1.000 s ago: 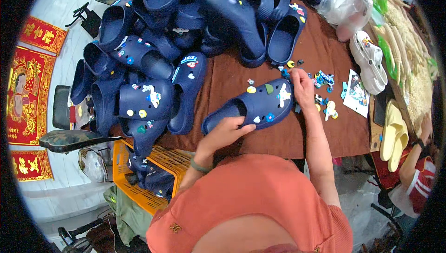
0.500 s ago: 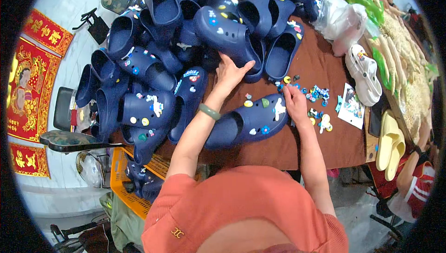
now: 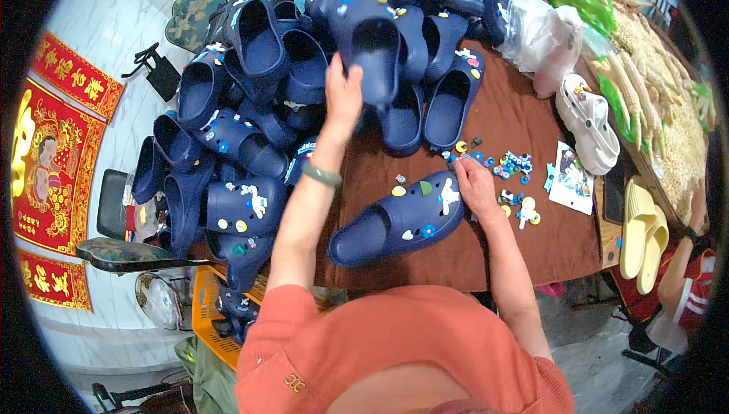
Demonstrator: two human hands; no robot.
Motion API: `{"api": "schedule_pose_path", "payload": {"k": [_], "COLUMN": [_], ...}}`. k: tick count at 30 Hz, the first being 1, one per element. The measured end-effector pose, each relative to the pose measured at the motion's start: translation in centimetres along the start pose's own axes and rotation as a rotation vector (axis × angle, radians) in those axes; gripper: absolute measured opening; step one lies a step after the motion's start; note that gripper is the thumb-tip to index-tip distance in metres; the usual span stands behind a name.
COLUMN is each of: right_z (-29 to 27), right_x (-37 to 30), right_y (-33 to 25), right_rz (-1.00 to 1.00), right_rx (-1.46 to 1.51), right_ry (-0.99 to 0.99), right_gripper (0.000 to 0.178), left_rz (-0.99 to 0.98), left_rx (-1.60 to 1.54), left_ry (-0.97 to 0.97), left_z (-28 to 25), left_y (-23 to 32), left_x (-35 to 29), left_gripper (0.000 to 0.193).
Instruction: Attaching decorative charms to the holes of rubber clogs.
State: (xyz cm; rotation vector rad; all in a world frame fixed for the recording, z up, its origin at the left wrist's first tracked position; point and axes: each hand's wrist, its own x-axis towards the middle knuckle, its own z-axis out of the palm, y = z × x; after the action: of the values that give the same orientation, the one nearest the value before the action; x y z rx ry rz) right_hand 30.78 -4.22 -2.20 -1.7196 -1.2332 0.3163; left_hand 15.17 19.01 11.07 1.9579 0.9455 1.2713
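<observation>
My left hand (image 3: 344,101) grips the side of a navy clog (image 3: 373,45) decorated with small charms, tilted up against the pile with its opening facing me. Thumb and fingers lie along the clog's left edge. Another navy clog (image 3: 402,216) lies on the brown cloth before me, with white, green, yellow and blue charms on its upper. At its toe is my right hand (image 3: 475,188), fingers closed together beside the loose charms (image 3: 515,165). Whatever sits between those fingertips is hidden.
Navy clogs (image 3: 247,205) are heaped at left and back on the brown cloth (image 3: 531,247). At right are a printed card (image 3: 573,178), white clogs (image 3: 588,125), yellow slippers (image 3: 642,232) and plastic bags (image 3: 547,42). An orange crate (image 3: 209,308) stands below the table's left edge.
The clog at my left hand has turned more upright and moved up against the pile. The clog before me has swung its heel nearer. My right hand stays near the toe and charms.
</observation>
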Motion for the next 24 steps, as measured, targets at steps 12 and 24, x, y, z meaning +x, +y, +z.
{"api": "schedule_pose_path", "payload": {"k": [12, 24], "right_z": [0.1, -1.2], "right_x": [-0.8, 1.5], "right_y": [-0.6, 1.7], "right_rz": [0.028, 0.094], "right_rx": [-0.005, 0.273], "right_ry": [-0.019, 0.188], "right_gripper": [0.027, 0.03], "left_rz": [0.109, 0.09], "left_rx": [0.575, 0.194], "left_ry": [-0.36, -0.565], "left_z": [-0.6, -6.5], "left_y": [-0.7, 8.1], "left_x": [9.6, -7.6], "left_gripper": [0.04, 0.027]}}
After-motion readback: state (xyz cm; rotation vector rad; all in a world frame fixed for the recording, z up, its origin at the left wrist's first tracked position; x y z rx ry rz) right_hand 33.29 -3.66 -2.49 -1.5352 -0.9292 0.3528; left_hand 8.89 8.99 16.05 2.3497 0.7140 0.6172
